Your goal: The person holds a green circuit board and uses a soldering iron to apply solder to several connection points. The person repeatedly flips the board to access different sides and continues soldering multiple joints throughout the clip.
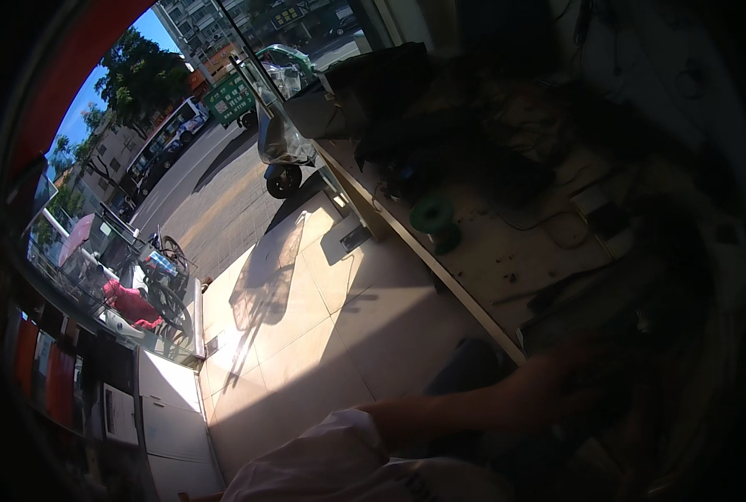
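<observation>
My left arm comes in from the lower edge in a pale sleeve and reaches right, over the edge of the workbench (494,259). In deep shadow at its end is my left hand (569,386), beside a dark, flat shape on the bench. Its fingers are too dark and blurred to make out, and so is anything they touch. I cannot find my right hand in the dark right side. A green spool (435,219) stands near the bench's left edge. Thin cable (557,241) curls across the bench, with small dark bits scattered nearby.
Dark bulky items (389,75) crowd the far end of the bench. Left of it lies a sunlit tiled floor (306,293). A white cabinet (172,418) stands at lower left. Through the open doorway, a scooter (281,146), bicycles (168,284) and a street show.
</observation>
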Motion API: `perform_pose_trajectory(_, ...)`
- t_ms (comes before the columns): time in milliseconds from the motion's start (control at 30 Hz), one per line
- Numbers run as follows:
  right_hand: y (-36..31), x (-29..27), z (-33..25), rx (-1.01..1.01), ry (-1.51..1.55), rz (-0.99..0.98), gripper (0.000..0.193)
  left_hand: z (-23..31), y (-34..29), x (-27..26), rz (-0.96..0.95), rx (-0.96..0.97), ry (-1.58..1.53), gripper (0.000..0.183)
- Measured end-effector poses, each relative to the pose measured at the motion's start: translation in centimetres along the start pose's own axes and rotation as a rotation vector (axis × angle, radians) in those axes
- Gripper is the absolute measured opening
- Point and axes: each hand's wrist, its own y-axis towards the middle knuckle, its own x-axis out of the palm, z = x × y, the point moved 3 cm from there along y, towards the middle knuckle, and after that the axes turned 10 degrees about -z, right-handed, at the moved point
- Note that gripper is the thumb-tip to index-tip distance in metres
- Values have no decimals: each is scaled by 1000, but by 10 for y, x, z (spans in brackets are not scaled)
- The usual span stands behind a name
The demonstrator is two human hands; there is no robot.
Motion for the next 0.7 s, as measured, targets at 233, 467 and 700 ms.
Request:
perform_pose_trajectory(233, -4, -2, 8, -73, -13, 28, 46, -11, 2, -8, 24, 60, -14, 56)
perform_pose_trajectory(467, -10, -3, 25, -17, 299, 122, 62, -21, -6, -15, 16, -117, -413, 62)
perform_pose_trajectory(700, -15, -6, 31, 72, 492, 51, 62, -27, -12, -21, -3, -111, -618, 58)
